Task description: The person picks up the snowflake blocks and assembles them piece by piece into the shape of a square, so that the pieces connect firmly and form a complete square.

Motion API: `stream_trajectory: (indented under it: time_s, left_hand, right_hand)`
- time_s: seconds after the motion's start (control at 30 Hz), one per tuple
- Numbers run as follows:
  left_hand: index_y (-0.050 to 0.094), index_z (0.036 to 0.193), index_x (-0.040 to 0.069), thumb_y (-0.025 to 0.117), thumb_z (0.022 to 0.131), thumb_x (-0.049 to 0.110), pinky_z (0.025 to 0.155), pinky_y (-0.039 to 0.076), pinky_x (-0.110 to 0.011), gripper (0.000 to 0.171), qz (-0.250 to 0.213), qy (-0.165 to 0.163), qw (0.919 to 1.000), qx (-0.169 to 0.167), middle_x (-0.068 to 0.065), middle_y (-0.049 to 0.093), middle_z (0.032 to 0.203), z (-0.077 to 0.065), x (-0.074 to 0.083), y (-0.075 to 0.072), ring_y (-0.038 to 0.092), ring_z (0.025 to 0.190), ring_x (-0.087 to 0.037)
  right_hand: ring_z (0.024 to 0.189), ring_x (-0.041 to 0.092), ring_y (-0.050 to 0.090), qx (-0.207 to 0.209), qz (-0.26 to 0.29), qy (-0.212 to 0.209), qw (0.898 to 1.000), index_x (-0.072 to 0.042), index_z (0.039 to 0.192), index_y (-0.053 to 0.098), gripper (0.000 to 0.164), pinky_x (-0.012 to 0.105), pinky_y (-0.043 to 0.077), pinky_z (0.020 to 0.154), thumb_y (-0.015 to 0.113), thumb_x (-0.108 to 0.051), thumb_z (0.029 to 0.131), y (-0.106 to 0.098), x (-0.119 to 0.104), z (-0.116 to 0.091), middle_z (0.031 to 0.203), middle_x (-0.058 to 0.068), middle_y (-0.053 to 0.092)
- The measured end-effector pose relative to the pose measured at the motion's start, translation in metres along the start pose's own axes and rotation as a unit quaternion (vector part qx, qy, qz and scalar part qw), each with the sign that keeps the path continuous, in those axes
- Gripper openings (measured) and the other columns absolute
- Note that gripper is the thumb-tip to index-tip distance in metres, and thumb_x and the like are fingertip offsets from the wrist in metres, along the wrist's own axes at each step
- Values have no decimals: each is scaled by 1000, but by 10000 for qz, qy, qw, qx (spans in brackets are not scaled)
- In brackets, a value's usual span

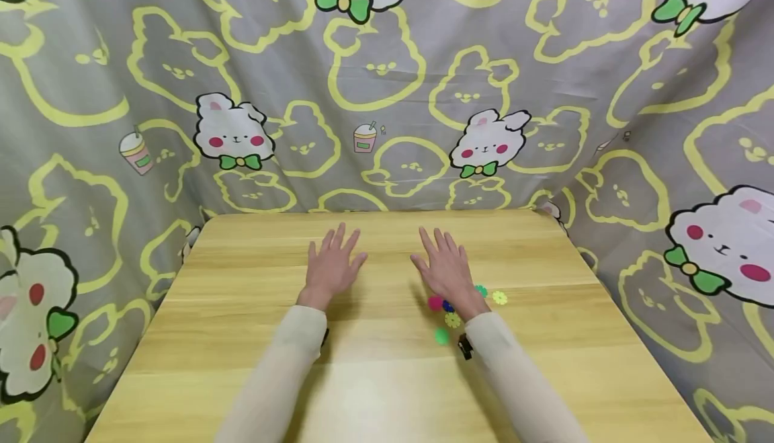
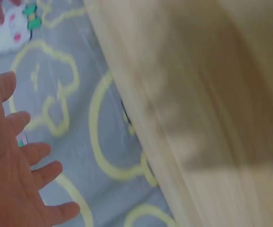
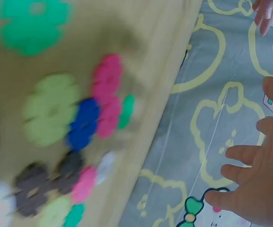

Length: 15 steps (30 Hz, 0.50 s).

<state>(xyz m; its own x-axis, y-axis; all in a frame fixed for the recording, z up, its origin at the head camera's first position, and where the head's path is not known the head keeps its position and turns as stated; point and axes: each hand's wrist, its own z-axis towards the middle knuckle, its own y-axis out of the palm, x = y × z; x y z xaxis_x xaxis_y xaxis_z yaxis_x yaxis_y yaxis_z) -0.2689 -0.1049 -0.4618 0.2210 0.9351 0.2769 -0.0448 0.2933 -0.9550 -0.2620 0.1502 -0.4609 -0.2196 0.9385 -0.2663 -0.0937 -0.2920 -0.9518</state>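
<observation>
The left hand (image 1: 330, 267) and right hand (image 1: 445, 268) are spread wide, holding nothing. Bright, flat, flower-shaped plastic pieces (image 1: 452, 320) lie on the tan wooden table (image 1: 199, 322), four to seven o'clock from the nearer right hand.

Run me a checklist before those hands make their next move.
1. Bare left hand free: ok, fingers extended, holding nothing.
2. Bare right hand free: ok, holding nothing.
3. Rightmost yellow, flower-shaped, plastic-looking disc uncovered in the head view: ok.
4. Green flower-shaped disc by the right wrist fully visible from the head: not ok, the wrist partly hides it.
5. Blue flower-shaped disc apart from neighbours: cannot tell, wrist view blurred.
</observation>
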Motion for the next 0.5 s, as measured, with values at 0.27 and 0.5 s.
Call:
stream_trajectory:
  time_s: [0.27, 0.5]
  left_hand:
    - [38, 148, 29, 39, 102, 48, 114, 24, -62, 51, 381, 1431, 9826, -1124, -4, 25, 160, -5, 41, 23, 28, 146, -31]
    - [42, 145, 34, 47, 100, 42, 109, 37, -52, 45, 930, 2447, 9498, -1716, 3, 43, 149, -12, 79, 50, 40, 137, -23]
  right_hand:
    - [126, 36, 46, 110, -307, -111, 9994, -21, 139, 52, 47, 61, 39, 95, 56, -38, 95, 10, 21, -43, 134, 14, 54]
    - [98, 24, 55, 18, -672, -144, 9976, -21, 104, 72, 19, 48, 43, 78, 68, -26, 86, 21, 38, -83, 101, 1, 66]
